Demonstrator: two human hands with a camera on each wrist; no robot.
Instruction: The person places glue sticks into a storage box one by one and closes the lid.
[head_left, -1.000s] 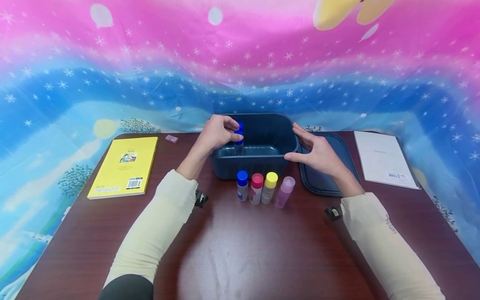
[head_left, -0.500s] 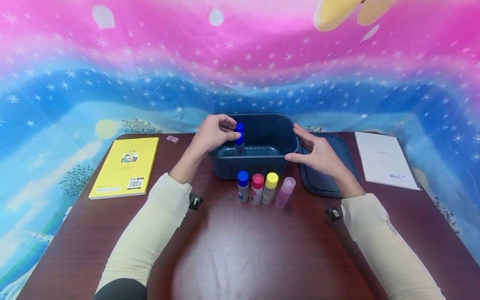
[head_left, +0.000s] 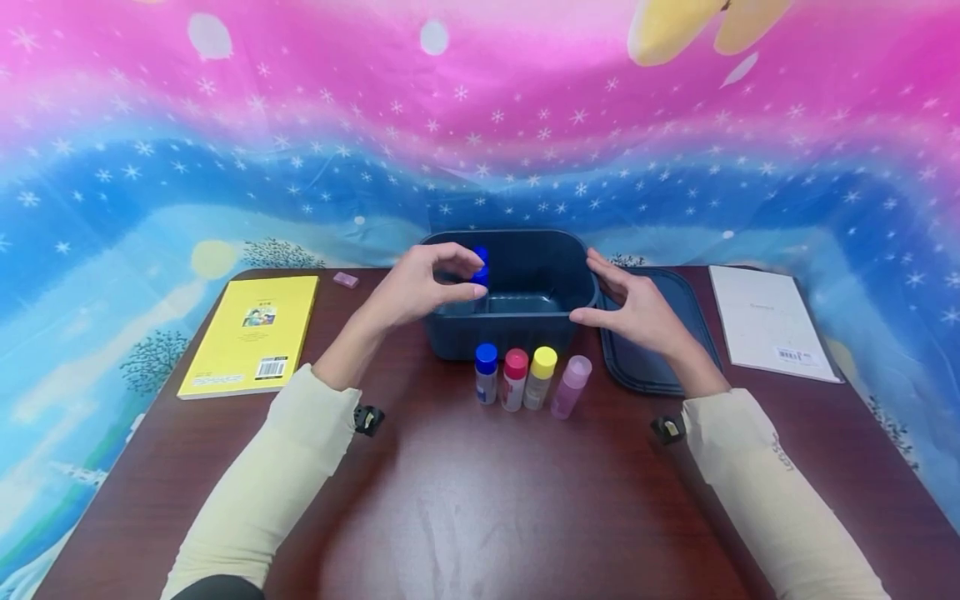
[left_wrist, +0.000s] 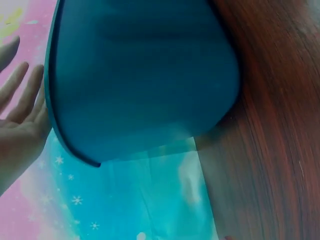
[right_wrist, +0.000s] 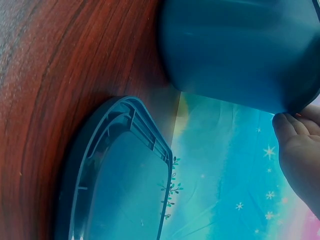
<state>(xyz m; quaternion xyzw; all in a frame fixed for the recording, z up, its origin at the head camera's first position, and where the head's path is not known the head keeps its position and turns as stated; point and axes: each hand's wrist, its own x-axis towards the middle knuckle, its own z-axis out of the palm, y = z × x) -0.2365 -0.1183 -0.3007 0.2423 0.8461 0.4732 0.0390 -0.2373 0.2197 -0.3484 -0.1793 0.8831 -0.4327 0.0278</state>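
My left hand (head_left: 415,287) reaches over the left end of a dark blue plastic bin (head_left: 504,337). Its thumb and fingers are parted beside a blue-capped tube (head_left: 482,257) standing upright inside; the fingers partly cover this tube. In the left wrist view the fingers (left_wrist: 25,97) look relaxed and spread above the bin's rim. My right hand (head_left: 633,308) rests against the bin's right end, fingers extended at the side and thumb at the front rim. In front of the bin stand tubes with a blue cap (head_left: 486,375), a red cap (head_left: 513,380), a yellow cap (head_left: 540,377) and a pink body (head_left: 571,387).
A matching dark lid (head_left: 660,333) lies right of the bin, with a white book (head_left: 768,321) beyond it. On the left are a yellow book (head_left: 251,333) and a small pink eraser-like block (head_left: 346,279). A patterned cloth (head_left: 480,125) hangs behind the brown table (head_left: 480,500).
My left hand and forearm have shifted left and lower, with the fingers now parted at the tube in the bin. My right hand stays at the bin's right end.
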